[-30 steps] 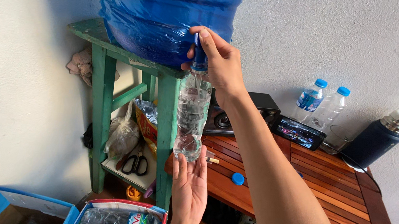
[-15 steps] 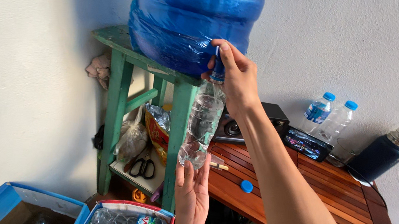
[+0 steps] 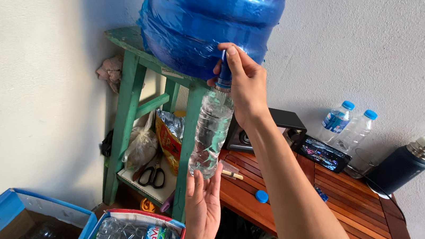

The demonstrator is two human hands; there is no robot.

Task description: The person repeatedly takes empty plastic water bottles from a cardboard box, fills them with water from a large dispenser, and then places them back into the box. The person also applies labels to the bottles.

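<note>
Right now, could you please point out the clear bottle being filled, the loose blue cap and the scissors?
clear bottle (image 3: pixel 211 132), head view, mid-body.
loose blue cap (image 3: pixel 262 196), head view, top face.
scissors (image 3: pixel 152 176), head view, black handles.

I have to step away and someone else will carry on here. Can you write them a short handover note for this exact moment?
Right hand: on the blue tap of the big blue water jug, which sits on the green stool.
Left hand: cupped under the clear plastic bottle, holding it upright with its mouth at the tap.
Done: bottle in place under the tap; its water level cannot be read.
Left: finish filling, close the tap, cap the bottle. A loose blue cap lies on the wooden table.
</note>
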